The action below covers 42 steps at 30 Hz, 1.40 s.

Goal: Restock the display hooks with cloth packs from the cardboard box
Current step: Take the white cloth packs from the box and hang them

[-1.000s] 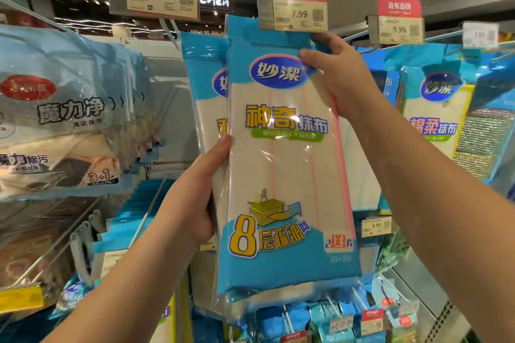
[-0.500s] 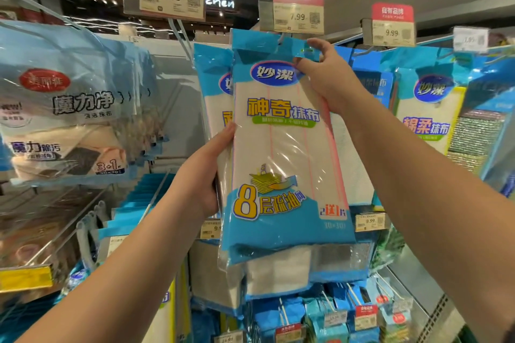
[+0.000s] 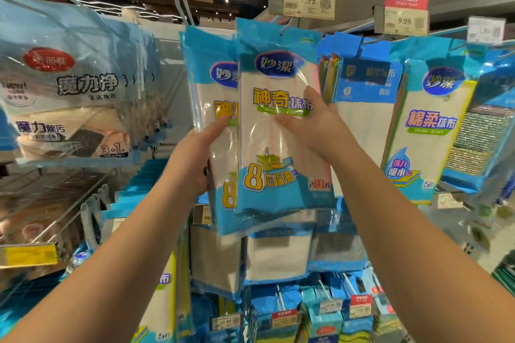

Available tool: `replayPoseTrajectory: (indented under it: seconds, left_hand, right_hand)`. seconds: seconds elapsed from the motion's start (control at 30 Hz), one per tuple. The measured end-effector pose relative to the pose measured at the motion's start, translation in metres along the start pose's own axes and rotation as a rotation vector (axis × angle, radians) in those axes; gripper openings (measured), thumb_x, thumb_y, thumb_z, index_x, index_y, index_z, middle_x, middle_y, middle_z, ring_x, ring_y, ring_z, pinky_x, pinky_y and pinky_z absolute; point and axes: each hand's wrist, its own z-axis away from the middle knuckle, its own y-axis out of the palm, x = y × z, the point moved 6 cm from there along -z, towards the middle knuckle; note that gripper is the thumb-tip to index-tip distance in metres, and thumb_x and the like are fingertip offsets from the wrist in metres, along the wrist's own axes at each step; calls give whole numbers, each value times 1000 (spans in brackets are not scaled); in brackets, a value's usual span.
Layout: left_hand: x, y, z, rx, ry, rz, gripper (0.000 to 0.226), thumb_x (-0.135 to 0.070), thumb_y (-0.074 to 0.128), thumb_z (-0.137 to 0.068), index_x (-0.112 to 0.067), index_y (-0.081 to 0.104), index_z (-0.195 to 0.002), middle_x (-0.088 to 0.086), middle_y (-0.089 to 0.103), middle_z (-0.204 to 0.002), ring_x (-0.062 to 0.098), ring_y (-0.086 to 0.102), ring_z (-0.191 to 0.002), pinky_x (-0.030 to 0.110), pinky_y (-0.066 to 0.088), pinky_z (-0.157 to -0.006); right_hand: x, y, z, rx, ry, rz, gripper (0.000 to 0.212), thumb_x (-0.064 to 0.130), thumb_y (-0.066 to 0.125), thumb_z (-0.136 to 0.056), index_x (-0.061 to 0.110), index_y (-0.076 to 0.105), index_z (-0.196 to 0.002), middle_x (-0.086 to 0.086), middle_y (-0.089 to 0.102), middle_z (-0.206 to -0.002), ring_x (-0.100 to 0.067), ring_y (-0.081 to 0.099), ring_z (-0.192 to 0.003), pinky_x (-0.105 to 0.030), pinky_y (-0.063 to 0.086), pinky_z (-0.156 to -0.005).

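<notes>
A: We are in a shop aisle, in front of a wall of hooks full of cleaning cloths, with price tags up on top.

B: Where is our cloth pack?

A: The front cloth pack hangs straight up and down under the 7.99 tag. Its long side runs top to bottom. Its top edge is right at the display hook, but we cannot tell if the hole is all the way on.

B: What are our hands doing?

A: Our right hand lies on the front of the pack, near the middle, with fingers mostly straight and spread, pressing on the plastic. Our left hand is on the left side, touching the pack behind. Its fingers look straight too, and the thumb is hidden, so we cannot tell if it pinches.

B: Which hand is closer to the hook?

A: The right one. The hook is up above both hands, at the top end of the pack. We think the pack only needs a push back along the hook.

B: And the cardboard box?

A: We cannot see it here. Other blue packs hang just beside ours on the right.
</notes>
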Motion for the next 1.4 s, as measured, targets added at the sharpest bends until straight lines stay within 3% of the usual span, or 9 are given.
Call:
replayPoseTrajectory:
  seconds: [0.4,0.57,0.73,0.87,0.93,1.03,1.17,1.27,1.4]
  left_hand:
    - [-3,-103,34,-229,115,-116,23,-28,66,-94,-22,66,-116,8,77,-103,29,75,-93,47,57,-85]
    - [11,-111,36,-154,44,-25,43,-35,71,-89,-18,63,-128,13,74,-116,34,72,-103,53,55,-92]
    - [28,-103,36,-66,-47,31,58,-39,76,-78,-16,63,-130,17,72,-119,37,70,-105,50,58,-86]
    - [34,-96,38,-36,-49,20,59,-38,75,-77,-16,62,-130,17,71,-119,39,70,-105,53,59,-86]
    - [35,-93,37,-23,-36,9,59,-38,73,-77,-17,61,-130,17,71,-120,40,68,-109,57,56,-92]
    - [37,-85,37,31,-23,-16,58,-35,70,-78,-15,59,-132,17,71,-120,39,68,-108,56,56,-92]
    - [39,-70,39,86,-13,-47,59,-34,72,-74,-13,60,-129,18,72,-116,34,72,-97,48,61,-81]
    - [42,-57,40,134,-12,-64,68,-38,78,-68,-13,60,-128,17,73,-116,33,72,-97,46,60,-80]
    - [45,-47,38,101,-18,-80,55,-36,71,-73,-13,61,-123,15,75,-107,29,74,-88,43,61,-75]
  right_hand:
    - [-13,60,-71,76,92,20,100,56,66,-87,33,-2,-157,-18,6,-161,-40,34,-141,-45,36,-111]
    - [-20,82,-78,71,49,-68,103,46,67,-90,29,-8,-157,-22,8,-162,-36,23,-147,-40,23,-118]
    - [-28,89,-87,55,81,-2,99,51,61,-92,33,-12,-156,-29,7,-160,-40,46,-133,-39,36,-112]
    - [-26,82,-79,-1,74,86,89,51,56,-95,22,0,-159,-25,10,-160,-40,32,-142,-43,28,-117]
    - [-15,72,-70,-75,-4,-21,73,49,55,-96,18,25,-154,-16,29,-153,-34,39,-137,-44,34,-114]
    - [9,56,-49,-110,-153,-333,41,49,52,-97,18,49,-124,0,60,-116,-17,59,-108,-42,48,-97]
    - [34,38,-28,-50,-275,-506,20,42,56,-98,27,43,-102,8,55,-92,-2,56,-82,-16,45,-74]
    - [37,25,-24,-87,-342,-551,22,29,63,-95,33,41,-94,5,54,-92,-4,56,-83,-23,49,-79]
    - [33,6,-15,-151,-366,-545,24,17,60,-96,33,43,-89,6,53,-88,-4,53,-80,-24,46,-76]
